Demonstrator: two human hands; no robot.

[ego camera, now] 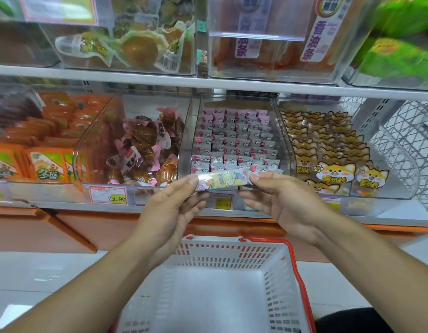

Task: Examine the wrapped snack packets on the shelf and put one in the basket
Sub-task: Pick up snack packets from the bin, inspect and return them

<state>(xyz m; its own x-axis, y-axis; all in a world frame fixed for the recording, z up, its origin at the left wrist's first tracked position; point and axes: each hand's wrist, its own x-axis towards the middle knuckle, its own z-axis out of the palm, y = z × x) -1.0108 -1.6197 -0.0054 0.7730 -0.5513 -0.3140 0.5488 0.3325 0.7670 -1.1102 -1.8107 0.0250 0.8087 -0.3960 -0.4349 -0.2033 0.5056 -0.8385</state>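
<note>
A small pale-yellow wrapped snack packet (pixel 223 180) with cartoon prints is held level in front of the shelf, pinched at both ends. My left hand (pixel 171 207) grips its left end and my right hand (pixel 283 200) grips its right end. Behind it a clear bin (pixel 186 140) holds several rows of pink-and-grey wrapped packets (pixel 237 143). Below my hands stands a white basket (pixel 232 258) with red handles; nothing is visible inside it.
Clear bins flank the middle one: brown wrapped snacks (pixel 143 145) to the left, orange packets (pixel 47 164) further left, fox-print packets (pixel 328 150) to the right. An upper shelf (pixel 208 81) carries more bins. Price tags (pixel 108 194) line the shelf edge. A wire rack (pixel 405 140) stands at the right.
</note>
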